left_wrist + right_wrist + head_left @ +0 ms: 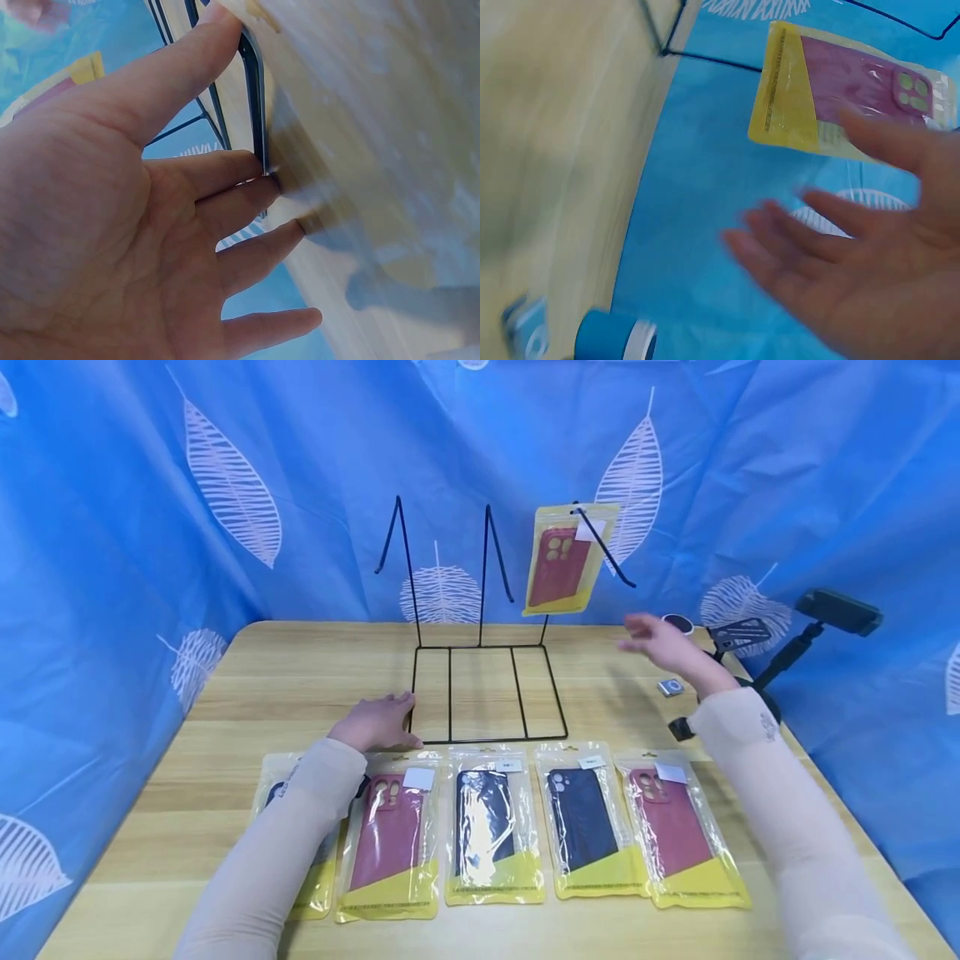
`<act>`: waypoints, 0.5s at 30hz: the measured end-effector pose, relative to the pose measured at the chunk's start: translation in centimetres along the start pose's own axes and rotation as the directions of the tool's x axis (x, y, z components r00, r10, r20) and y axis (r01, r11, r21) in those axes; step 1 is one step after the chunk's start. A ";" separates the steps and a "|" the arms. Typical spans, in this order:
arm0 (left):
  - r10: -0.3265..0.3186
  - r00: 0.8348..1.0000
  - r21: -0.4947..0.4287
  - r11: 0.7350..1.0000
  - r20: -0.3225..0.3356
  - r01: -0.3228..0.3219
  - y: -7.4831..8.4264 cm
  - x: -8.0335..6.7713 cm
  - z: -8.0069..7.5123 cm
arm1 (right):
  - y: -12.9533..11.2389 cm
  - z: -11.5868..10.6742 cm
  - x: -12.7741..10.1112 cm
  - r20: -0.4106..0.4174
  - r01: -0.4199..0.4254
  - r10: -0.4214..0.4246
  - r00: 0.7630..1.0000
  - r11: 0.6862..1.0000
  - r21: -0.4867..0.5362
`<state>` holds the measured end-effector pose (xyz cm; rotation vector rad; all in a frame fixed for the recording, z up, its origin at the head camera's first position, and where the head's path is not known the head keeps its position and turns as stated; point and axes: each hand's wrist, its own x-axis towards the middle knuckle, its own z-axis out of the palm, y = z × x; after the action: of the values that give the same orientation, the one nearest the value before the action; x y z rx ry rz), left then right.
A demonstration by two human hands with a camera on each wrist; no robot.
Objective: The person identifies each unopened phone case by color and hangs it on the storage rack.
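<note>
A black wire display rack [487, 741] stands on the table with three hooks at the top. A packaged red phone case [558, 568] hangs from its right hook. My left hand [378, 722] is at the front left corner of the rack's base, fingers spread and nearly straight. In the left wrist view its thumb and fingertips [251, 161] touch the base wire. My right hand [663, 647] is in the air to the right of the hanging package, holding nothing. Its fingers [817, 232] are apart and loosely bent in the right wrist view.
Several packaged phone cases, among them a red one [390, 835] and a dark one [585, 818], lie in a row before the rack. On the right are a small clip-like device [671, 687] and a black phone stand [787, 652]. Blue cloth [337, 460] surrounds the table.
</note>
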<state>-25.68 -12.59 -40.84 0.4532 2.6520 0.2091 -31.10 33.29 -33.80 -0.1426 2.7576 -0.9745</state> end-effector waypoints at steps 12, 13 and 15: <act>0.006 1.000 -0.009 1.000 -0.001 -0.006 0.1 -0.3 -0.1 | 6.9 2.8 -9.0 0.291 -0.064 0.197 0.936 0.910 -0.409; 0.007 1.000 -0.008 1.000 -0.002 -0.007 0.1 -0.3 -0.1 | 7.2 2.9 -9.2 0.285 -0.089 0.221 0.933 0.907 -0.411; 0.010 1.000 -0.009 1.000 -0.003 -0.010 0.1 -0.2 -0.1 | 7.8 3.1 -9.6 0.282 -0.118 0.239 0.929 0.914 -0.388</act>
<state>-25.56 -12.58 -40.63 0.4636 2.6512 0.2253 -21.24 39.02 -39.44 -0.0915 2.5536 -0.3429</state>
